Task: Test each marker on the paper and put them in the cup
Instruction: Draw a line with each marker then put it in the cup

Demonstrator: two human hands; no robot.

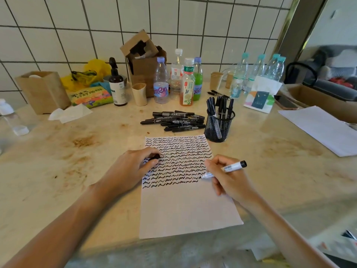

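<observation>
A white sheet of paper lies in front of me, its upper half filled with rows of black squiggles. My right hand grips an uncapped white marker, its tip touching the paper at the right end of a squiggle row. My left hand rests on the paper's left edge and pinches a small black cap. A pile of black markers lies behind the paper. To the pile's right stands a black mesh cup holding several markers.
Bottles, a cardboard box, paper cups, a pump bottle and snack bags crowd the back of the stained table. More white sheets lie at the right. A crumpled tissue sits at the left.
</observation>
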